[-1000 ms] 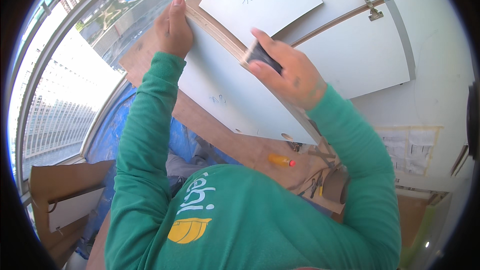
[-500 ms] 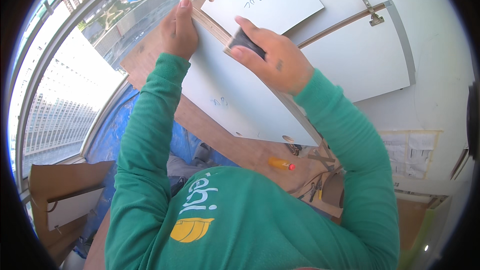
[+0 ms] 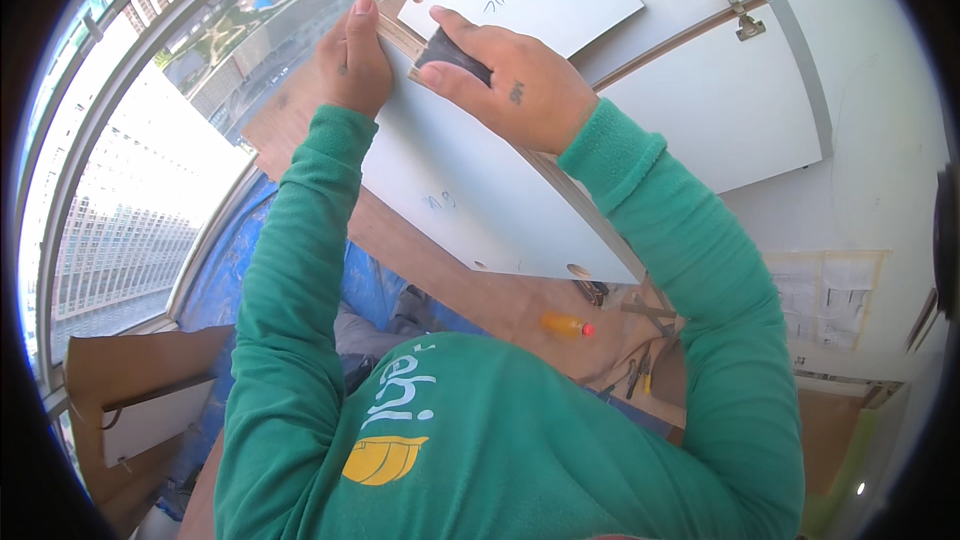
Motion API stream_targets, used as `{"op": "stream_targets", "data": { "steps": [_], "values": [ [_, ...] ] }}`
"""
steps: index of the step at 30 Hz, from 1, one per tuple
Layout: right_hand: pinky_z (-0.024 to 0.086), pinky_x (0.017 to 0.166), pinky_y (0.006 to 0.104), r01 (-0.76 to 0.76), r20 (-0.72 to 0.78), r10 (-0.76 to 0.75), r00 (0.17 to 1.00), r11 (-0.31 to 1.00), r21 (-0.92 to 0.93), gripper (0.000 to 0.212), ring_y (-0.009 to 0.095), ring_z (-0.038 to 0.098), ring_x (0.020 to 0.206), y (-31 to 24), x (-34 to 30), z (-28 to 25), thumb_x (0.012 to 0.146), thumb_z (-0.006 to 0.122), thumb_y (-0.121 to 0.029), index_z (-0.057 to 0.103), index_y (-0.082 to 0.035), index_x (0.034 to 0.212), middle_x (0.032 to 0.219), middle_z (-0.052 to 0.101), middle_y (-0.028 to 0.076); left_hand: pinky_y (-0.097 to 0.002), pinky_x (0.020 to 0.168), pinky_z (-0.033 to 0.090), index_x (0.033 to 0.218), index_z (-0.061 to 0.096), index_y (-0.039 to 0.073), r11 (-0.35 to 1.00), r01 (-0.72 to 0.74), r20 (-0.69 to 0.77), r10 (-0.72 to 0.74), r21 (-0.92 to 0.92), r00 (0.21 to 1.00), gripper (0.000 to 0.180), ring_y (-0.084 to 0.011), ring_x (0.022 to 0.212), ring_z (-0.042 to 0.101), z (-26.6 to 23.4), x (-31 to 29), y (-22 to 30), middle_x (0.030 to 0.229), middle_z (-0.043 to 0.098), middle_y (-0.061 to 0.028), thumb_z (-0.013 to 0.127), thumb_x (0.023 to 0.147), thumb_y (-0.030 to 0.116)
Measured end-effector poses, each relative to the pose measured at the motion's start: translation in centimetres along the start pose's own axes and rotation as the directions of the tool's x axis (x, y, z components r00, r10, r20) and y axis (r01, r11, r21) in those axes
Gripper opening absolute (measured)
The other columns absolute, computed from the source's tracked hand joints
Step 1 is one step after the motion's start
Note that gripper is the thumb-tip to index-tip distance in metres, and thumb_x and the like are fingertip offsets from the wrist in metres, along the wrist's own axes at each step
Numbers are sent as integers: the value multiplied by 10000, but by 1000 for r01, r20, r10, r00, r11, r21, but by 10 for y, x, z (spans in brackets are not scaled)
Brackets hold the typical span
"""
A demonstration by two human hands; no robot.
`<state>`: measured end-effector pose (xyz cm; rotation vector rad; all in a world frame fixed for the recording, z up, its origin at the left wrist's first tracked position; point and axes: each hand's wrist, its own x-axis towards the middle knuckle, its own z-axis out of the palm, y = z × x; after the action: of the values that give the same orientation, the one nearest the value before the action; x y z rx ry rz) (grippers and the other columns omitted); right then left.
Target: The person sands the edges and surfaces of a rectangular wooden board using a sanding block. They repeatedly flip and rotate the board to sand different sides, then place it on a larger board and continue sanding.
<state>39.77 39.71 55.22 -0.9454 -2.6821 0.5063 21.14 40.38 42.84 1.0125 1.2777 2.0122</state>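
Observation:
A white cabinet door panel (image 3: 470,180) with pen marks and round hinge holes stands on edge in front of me. At its far left corner, my left hand (image 3: 355,65) is closed around the panel, thumb along the top. My right hand (image 3: 525,85) grips a dark block (image 3: 455,58) that looks like a sanding block. The block rests against the panel's raw upper edge, a short way right of my left hand. Its underside is hidden from view.
Behind lie another marked white panel (image 3: 540,0) and a white door (image 3: 720,100) with a metal hinge (image 3: 748,28). An orange bottle with a red cap (image 3: 566,325) and several hand tools (image 3: 638,376) lie beyond the panel's lower end. A window (image 3: 120,180) runs along the left, above blue sheeting (image 3: 365,285).
My right hand has slid the sanding block along the panel's edge, up and left toward my left hand. The left hand has kept its hold at the corner.

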Motion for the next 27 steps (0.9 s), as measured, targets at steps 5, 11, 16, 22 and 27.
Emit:
{"op": "stream_targets", "data": {
  "steps": [5,11,16,22,27],
  "values": [
    [553,878,406,-214,76,215,974,977,-23,701,386,677,993,-1,-154,-40,1003,677,-362,461,-3,1565,1151,674,203,-278,772,418,945,660,-16,999,37,30,-36,-37,999,484,-120,831,499,-4,2,-4,838,588,5,487,1101,408],
    [444,1116,402,-557,15,559,829,823,111,746,324,607,1284,16,-311,-96,1034,631,-406,393,9,1607,1398,616,251,-281,823,423,972,662,-20,1000,13,15,-13,3,1000,514,-129,869,508,-7,0,-4,877,597,-4,478,1108,440],
    [436,1119,399,-523,-114,550,827,829,201,843,283,592,1273,17,-292,-89,1006,681,-495,373,15,1603,1353,629,232,-322,939,453,1096,707,-60,992,98,-56,-102,-75,993,712,-182,973,567,-10,-4,-12,997,676,-68,390,1123,577],
    [522,992,384,-410,80,403,912,891,192,807,235,651,1119,-13,-200,-73,974,733,-526,453,6,1513,1213,667,186,-363,1009,467,1222,701,-98,954,300,-46,-301,-25,952,818,-256,1069,634,-25,-18,-39,1138,734,-166,331,1118,625],
    [521,1004,396,-310,114,296,948,941,138,722,323,665,1094,-31,-148,-44,1023,682,-466,501,70,1472,1207,670,228,-379,877,501,1046,734,-57,982,190,-64,-189,9,980,792,-246,911,645,-33,-27,-50,951,733,-134,321,1121,615]
  ]
}}
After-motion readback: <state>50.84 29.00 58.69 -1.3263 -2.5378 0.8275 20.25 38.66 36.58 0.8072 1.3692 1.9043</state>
